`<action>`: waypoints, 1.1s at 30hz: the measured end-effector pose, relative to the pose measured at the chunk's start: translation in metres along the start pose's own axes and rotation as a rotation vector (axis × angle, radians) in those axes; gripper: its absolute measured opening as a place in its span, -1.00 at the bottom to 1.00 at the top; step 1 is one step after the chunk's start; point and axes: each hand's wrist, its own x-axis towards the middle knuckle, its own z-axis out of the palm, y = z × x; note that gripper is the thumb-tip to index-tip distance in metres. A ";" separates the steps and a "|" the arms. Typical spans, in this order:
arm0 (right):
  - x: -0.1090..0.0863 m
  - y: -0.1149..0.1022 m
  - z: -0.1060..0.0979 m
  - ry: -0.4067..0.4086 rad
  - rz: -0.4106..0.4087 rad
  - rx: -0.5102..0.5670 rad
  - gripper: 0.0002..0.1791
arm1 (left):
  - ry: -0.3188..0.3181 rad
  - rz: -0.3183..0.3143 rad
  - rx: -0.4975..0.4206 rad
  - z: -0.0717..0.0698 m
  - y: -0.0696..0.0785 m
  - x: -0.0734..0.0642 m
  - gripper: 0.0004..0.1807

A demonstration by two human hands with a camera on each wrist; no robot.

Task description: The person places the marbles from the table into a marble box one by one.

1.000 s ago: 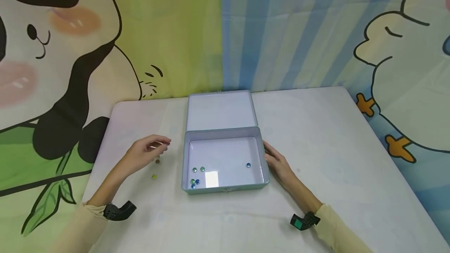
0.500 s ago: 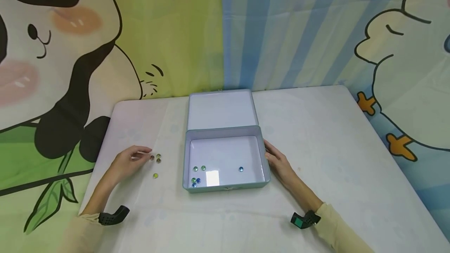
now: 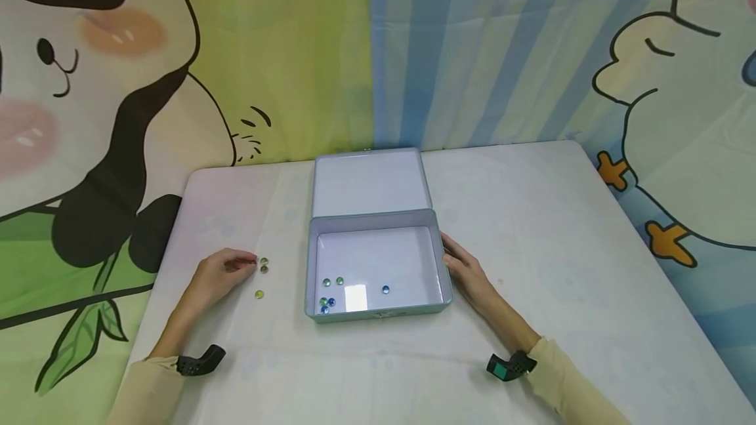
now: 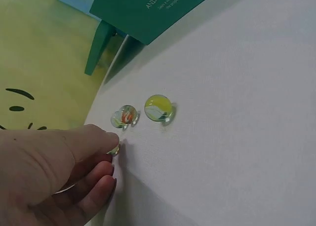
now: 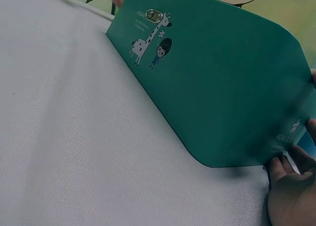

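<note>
Beside the open tin box, my left hand is low over the table, pinching a glass marble between thumb and fingers. The marble is mostly hidden by the thumb. Just past the fingertips lie a clear marble with an orange swirl and another partly behind it. A yellow marble sits nearer the front. My right hand rests its extended fingers against the box's right wall. Inside the box are a lone blue marble and several green and blue marbles toward the left.
The box lid lies back behind the box. A white cloth covers the table. Printed curtains stand along the back and sides. The green front of the box shows a giraffe drawing and a clasp.
My left hand has drawn back leftward from near the box and closed its fingertips on a marble. The lone blue marble has rolled left inside the box. My right hand stays put.
</note>
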 end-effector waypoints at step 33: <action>0.000 0.001 0.000 0.004 0.001 -0.016 -0.35 | 0.023 -0.068 -0.074 -0.002 0.004 0.002 -0.70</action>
